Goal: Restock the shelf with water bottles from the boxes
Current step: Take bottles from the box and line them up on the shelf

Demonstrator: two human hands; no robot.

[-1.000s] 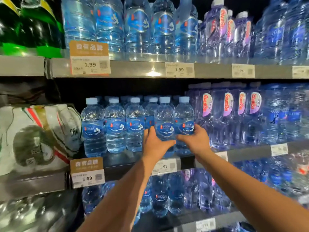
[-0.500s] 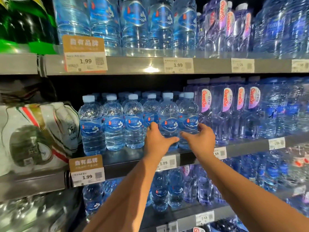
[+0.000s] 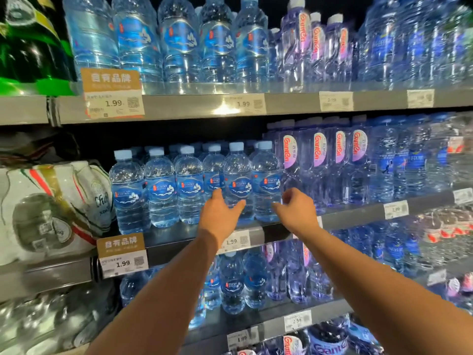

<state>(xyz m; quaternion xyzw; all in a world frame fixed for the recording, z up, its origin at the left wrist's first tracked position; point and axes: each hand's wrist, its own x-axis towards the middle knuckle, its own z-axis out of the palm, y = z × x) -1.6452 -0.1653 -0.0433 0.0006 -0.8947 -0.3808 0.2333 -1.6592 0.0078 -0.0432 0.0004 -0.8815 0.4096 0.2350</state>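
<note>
Left hand (image 3: 220, 213) spread, right hand (image 3: 298, 211) loosely curled, both outstretched before water bottles (image 3: 236, 185).

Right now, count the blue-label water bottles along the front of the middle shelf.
6. Left to right along the middle shelf: first bottle, second, third, fourth and fifth partly behind the left hand, sixth beside the right hand. More stand behind, partly hidden.
</note>
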